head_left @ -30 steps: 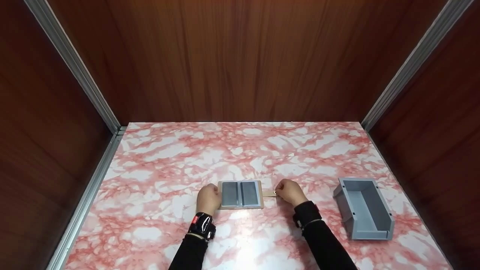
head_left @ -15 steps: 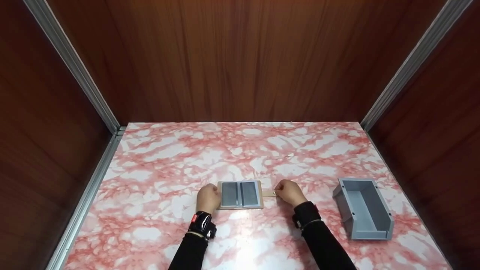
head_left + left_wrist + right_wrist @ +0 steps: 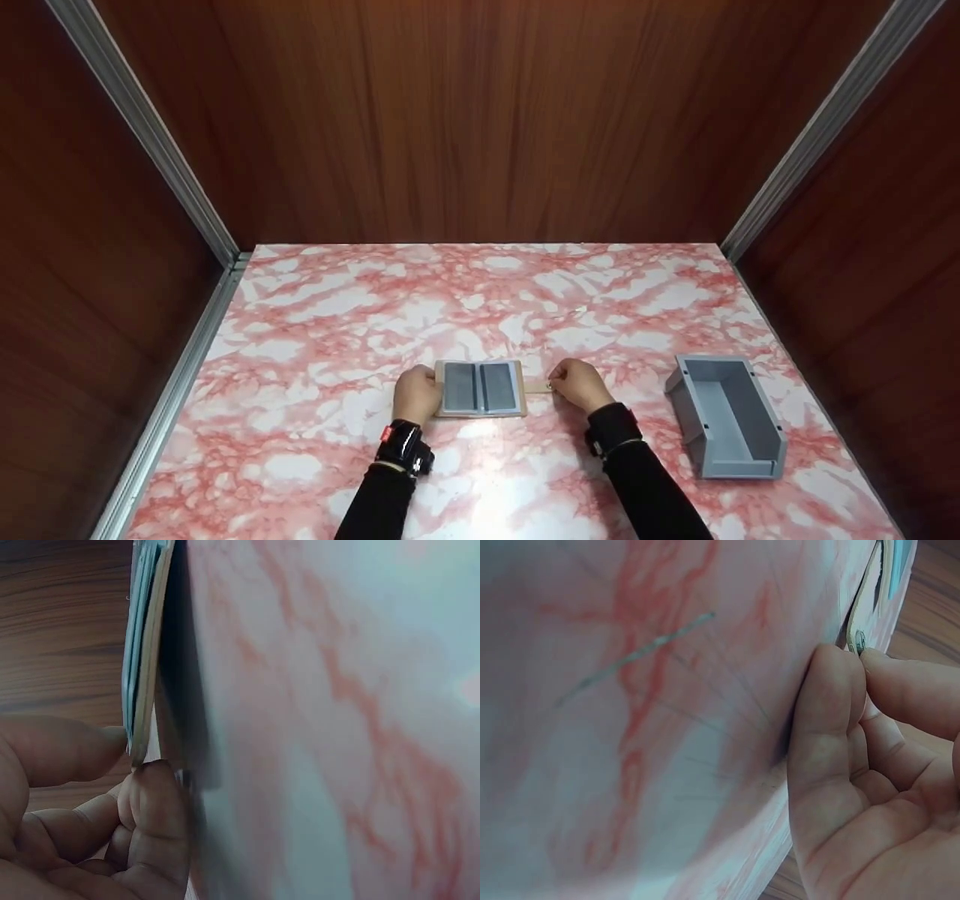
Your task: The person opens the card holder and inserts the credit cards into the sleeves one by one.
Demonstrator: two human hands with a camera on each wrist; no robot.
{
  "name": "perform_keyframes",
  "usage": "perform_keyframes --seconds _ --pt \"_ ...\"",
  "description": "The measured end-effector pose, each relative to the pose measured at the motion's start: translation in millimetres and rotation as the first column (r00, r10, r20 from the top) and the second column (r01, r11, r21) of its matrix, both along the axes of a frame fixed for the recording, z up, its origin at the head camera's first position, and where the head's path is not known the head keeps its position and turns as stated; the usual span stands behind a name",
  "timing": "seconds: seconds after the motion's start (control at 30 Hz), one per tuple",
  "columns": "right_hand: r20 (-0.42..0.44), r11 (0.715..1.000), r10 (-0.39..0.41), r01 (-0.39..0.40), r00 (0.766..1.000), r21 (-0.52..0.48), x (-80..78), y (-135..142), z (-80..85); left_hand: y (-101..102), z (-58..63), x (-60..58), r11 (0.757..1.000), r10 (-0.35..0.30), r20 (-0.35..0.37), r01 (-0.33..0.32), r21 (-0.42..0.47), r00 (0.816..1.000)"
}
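Note:
A card holder (image 3: 480, 388) lies spread open on the table, with clear sleeves over a tan cover. My left hand (image 3: 416, 394) pinches its left edge; in the left wrist view the thumb (image 3: 71, 752) is on the sleeve side and curled fingers (image 3: 154, 817) lie under the tan cover (image 3: 152, 660). From the right edge a narrow tan strap (image 3: 537, 387) sticks out. My right hand (image 3: 580, 384) pinches the strap's end between thumb and forefinger, beside a small metal snap (image 3: 860, 640) seen in the right wrist view.
A grey plastic bin (image 3: 727, 417) stands on the table to the right of my right hand. The red-and-white marbled table (image 3: 360, 315) is enclosed by brown wood-grain panels (image 3: 480, 120) at the back and sides.

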State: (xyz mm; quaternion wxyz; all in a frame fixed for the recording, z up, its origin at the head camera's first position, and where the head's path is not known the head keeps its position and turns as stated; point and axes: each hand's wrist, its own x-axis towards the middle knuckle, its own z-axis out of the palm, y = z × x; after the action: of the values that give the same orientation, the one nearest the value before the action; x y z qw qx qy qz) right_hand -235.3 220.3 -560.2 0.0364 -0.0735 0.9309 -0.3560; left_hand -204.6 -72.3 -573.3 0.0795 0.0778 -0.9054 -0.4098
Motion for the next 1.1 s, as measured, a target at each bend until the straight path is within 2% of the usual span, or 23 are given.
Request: perform_keyframes --seconds 0.13,0.27,0.47,0.57,0.7,0.8,0.83,0.93,1.1 --pt "-0.038 0.999 0.04 -0.041 0.998 -0.021 0.0 2.6 -1.3 0.1 3.5 -0.3 1.0 -0.004 -0.037 0.005 0.023 0.999" --pt "0.004 1.0 0.009 -0.009 1.0 -0.005 -1.0 1.2 -0.8 1.3 8.8 -0.9 0.999 -0.02 -0.066 0.022 0.036 0.998" --pt "0.023 0.999 -0.03 0.029 0.999 0.039 0.4 -2.1 1.6 5.5 17.3 -3.1 0.998 -0.026 -0.03 0.027 0.052 0.999" --pt "0.048 0.999 -0.035 0.034 0.998 0.023 1.0 -2.2 2.5 8.1 20.1 -3.8 0.998 -0.027 -0.036 0.029 0.058 0.999" --pt "0.064 0.999 -0.03 0.031 0.998 -0.025 0.3 0.5 1.6 12.8 22.8 -3.3 0.998 -0.042 -0.108 0.047 0.047 0.993" --pt "0.037 0.999 -0.008 0.01 0.999 -0.05 -0.1 3.4 0.7 17.6 25.1 -2.4 0.997 -0.06 -0.166 0.068 0.044 0.984" --pt "0.008 0.998 0.013 -0.012 1.0 -0.059 -0.8 5.0 -2.0 19.5 26.0 -2.2 0.996 -0.065 -0.179 0.075 0.049 0.982" --pt "-0.011 0.998 0.031 -0.031 0.999 -0.06 -1.0 6.7 -3.2 25.0 27.3 -2.1 0.992 -0.084 -0.204 0.1 0.07 0.975" --pt "0.031 1.0 -0.022 0.022 0.999 -0.02 -1.1 3.2 -1.4 33.2 26.8 -1.7 0.983 -0.115 -0.222 0.143 0.115 0.968"
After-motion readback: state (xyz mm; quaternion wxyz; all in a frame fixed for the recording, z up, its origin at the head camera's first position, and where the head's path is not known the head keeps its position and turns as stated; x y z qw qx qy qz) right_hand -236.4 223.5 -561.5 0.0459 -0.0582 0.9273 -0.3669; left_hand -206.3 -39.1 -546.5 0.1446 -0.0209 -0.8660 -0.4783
